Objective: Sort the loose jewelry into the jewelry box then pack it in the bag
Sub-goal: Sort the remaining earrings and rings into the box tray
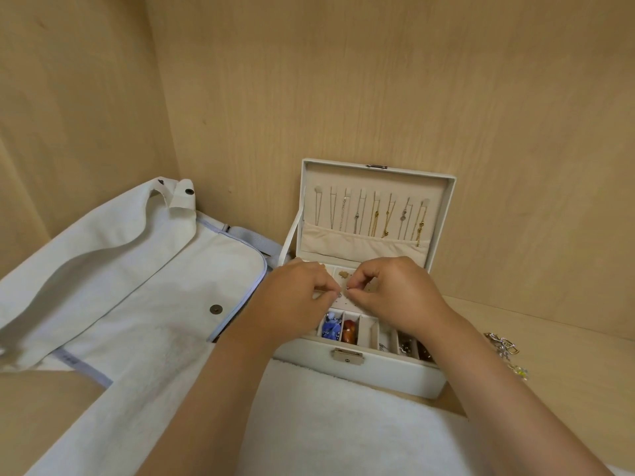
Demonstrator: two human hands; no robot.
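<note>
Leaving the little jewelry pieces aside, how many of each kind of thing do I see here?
Jewelry box, lid open: 1
Bag, white fabric: 1
White towel: 1
Hands: 2, the left hand and right hand, both pinching a tiny jewelry piece over the box
Total: 5

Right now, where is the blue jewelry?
In the head view, the blue jewelry sits in a front compartment of the jewelry box, left of the amber piece.
</note>
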